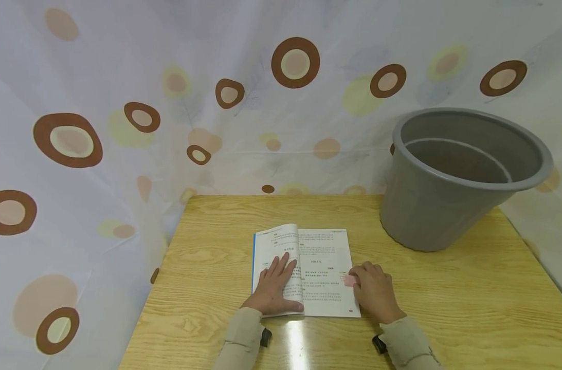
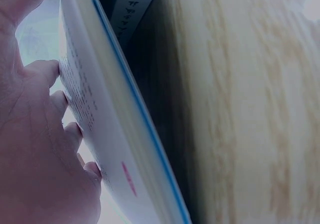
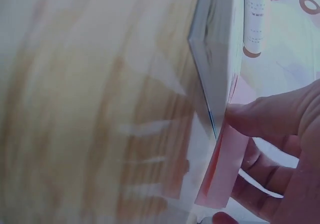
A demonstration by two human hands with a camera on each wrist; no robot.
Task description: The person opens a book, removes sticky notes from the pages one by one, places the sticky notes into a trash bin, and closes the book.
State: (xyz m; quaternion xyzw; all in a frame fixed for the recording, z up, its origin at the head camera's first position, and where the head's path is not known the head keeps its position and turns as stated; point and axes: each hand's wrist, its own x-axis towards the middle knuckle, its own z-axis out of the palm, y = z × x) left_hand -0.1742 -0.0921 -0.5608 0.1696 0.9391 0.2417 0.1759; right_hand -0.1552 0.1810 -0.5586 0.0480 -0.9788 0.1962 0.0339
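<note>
An open book [image 1: 324,304] with printed pages and a blue cover edge lies on the table. My left hand [image 1: 273,289] rests on its left page, fingers spread and thumb near the spine. In the left wrist view, the fingertips of that hand [image 2: 42,129] touch the printed page, where a small red mark [image 2: 128,179] shows. At the right page's outer edge, my right hand [image 1: 375,290] pinches a pink sticky note [image 1: 350,280]. The right wrist view shows the thumb pressed at the top of the folded pink sticky note [image 3: 222,171], with the other fingers curled behind it.
A large grey bucket [image 1: 419,216] stands at the back right of the wooden table [image 1: 206,257]. Behind the table hangs a white sheet [image 1: 243,46] patterned with brown rings. Black bands [image 1: 265,337] sit at both wrists.
</note>
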